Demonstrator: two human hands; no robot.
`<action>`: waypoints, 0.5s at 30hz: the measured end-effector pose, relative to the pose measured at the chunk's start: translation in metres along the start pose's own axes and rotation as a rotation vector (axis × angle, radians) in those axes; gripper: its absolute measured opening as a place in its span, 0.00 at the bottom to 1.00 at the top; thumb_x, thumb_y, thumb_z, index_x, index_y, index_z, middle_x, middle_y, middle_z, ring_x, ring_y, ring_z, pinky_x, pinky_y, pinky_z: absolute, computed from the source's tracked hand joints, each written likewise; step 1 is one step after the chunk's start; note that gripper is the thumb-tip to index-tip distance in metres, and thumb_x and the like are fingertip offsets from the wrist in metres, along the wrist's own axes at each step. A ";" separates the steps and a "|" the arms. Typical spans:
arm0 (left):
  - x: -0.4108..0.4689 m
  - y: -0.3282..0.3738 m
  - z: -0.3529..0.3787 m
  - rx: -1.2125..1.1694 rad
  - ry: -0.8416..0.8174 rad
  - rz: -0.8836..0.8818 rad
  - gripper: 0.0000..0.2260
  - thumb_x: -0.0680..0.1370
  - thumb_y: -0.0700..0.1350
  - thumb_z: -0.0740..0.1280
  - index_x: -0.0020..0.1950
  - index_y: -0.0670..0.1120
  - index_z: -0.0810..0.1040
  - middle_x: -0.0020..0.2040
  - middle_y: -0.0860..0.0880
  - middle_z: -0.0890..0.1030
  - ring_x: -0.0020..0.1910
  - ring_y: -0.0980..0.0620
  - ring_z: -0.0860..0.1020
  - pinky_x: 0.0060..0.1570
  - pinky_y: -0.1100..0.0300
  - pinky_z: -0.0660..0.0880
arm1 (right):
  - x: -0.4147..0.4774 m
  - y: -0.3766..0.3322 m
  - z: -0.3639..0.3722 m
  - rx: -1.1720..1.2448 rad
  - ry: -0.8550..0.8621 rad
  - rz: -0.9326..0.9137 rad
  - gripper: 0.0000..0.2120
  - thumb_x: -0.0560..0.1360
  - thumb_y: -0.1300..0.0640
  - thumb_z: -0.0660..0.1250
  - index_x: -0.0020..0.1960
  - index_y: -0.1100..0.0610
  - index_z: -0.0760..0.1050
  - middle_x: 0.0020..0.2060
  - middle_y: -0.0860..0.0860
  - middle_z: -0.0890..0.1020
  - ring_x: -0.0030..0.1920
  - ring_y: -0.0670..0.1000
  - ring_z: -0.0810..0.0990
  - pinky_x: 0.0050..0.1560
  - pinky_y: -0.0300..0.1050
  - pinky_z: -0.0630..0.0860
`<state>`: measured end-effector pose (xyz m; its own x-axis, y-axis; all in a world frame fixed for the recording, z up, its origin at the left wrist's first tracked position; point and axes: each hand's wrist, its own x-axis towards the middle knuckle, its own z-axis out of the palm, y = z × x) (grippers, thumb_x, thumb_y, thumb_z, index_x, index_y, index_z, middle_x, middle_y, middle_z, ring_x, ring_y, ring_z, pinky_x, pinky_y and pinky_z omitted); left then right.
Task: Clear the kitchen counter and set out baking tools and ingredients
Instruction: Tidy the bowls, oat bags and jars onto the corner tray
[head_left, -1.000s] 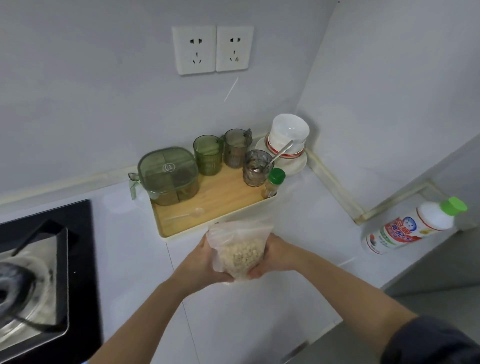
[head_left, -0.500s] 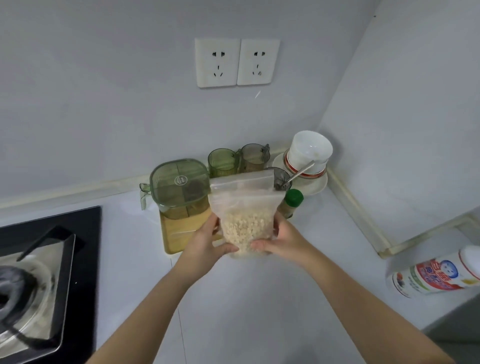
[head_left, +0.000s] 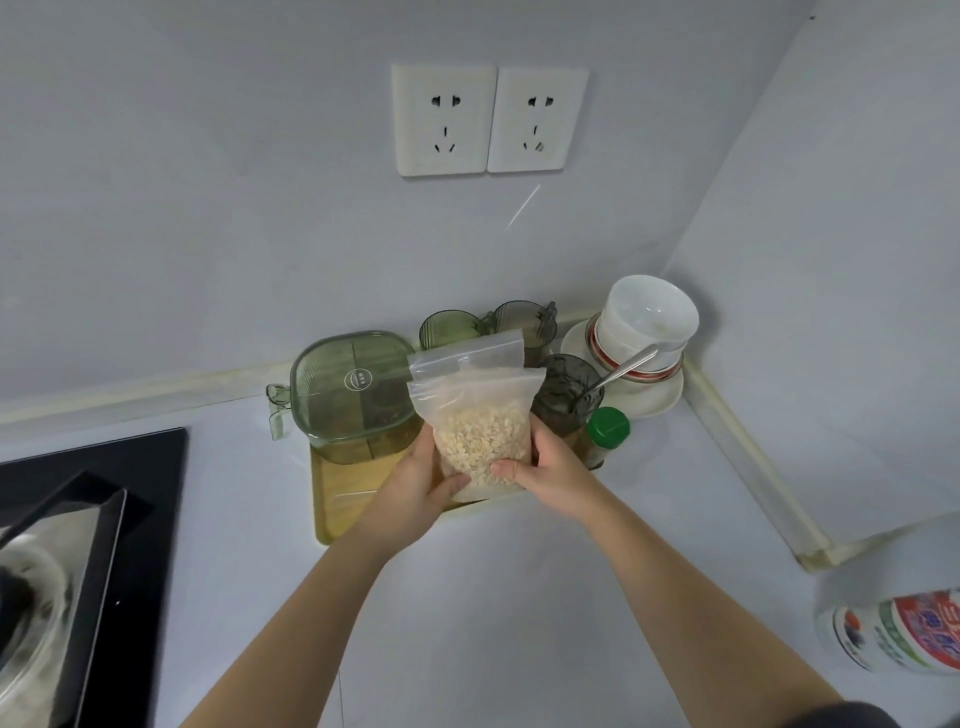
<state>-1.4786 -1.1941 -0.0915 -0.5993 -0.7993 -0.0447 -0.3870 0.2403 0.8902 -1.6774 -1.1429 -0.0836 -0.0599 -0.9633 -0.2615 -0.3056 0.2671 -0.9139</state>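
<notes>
From my feed: both hands hold a clear zip bag (head_left: 480, 415) upright, over the front half of the wooden tray (head_left: 343, 499) at the back of the white counter (head_left: 519, 597). I can't tell whether the bag's bottom touches the tray. The left hand (head_left: 421, 483) grips the bag's lower left edge, thumb across the front and fingers curled behind. The right hand (head_left: 550, 467) grips the lower right edge the same way. The bag's lower half is filled with pale flakes (head_left: 483, 441), oat-like; the upper part is slack plastic, and I can't tell whether the zip is sealed. On the tray, just left of the bag, sits a green lidded box (head_left: 353, 395). Dividers show through the lid and there is dark stuff in one compartment, which I can't identify. Behind the bag are two translucent green cups (head_left: 444, 330), partly hidden, contents unclear. Right of the bag is a dark glass cup (head_left: 569, 389) with a metal spoon (head_left: 623, 366) leaning out of it; its inside looks speckled. A small bottle with a green cap (head_left: 608, 428) stands just in front of that cup, at the tray's right end. In the corner, a white bowl (head_left: 649, 317) sits tilted on top of red-striped bowls on a white plate (head_left: 654, 400). A white labelled bottle (head_left: 893, 634) is at the far right, well apart from the tray. A black stove (head_left: 78, 545) is at the left, and two wall sockets (head_left: 441, 119) are above.
</notes>
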 end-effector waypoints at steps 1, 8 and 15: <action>0.002 -0.002 0.002 -0.011 0.000 0.001 0.32 0.76 0.46 0.70 0.74 0.53 0.57 0.66 0.57 0.71 0.66 0.62 0.69 0.63 0.66 0.68 | 0.003 0.003 0.000 -0.013 -0.005 -0.002 0.31 0.73 0.59 0.72 0.70 0.48 0.61 0.62 0.41 0.74 0.62 0.34 0.72 0.61 0.34 0.73; 0.008 -0.009 0.007 0.041 0.062 -0.009 0.34 0.74 0.55 0.70 0.74 0.53 0.55 0.65 0.54 0.70 0.63 0.62 0.68 0.60 0.65 0.68 | 0.015 -0.002 0.008 -0.199 0.011 -0.111 0.32 0.75 0.44 0.65 0.73 0.51 0.58 0.65 0.43 0.71 0.67 0.41 0.69 0.67 0.37 0.66; 0.008 -0.006 0.007 0.177 0.093 -0.046 0.37 0.73 0.64 0.61 0.76 0.49 0.54 0.63 0.50 0.70 0.61 0.54 0.69 0.60 0.58 0.69 | 0.021 0.012 0.016 -0.284 0.113 -0.143 0.35 0.74 0.31 0.55 0.74 0.50 0.60 0.67 0.47 0.72 0.68 0.47 0.70 0.68 0.54 0.68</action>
<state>-1.4856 -1.1985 -0.1005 -0.5144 -0.8569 -0.0340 -0.5341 0.2890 0.7945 -1.6665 -1.1596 -0.1048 -0.0977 -0.9914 -0.0865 -0.5703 0.1270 -0.8116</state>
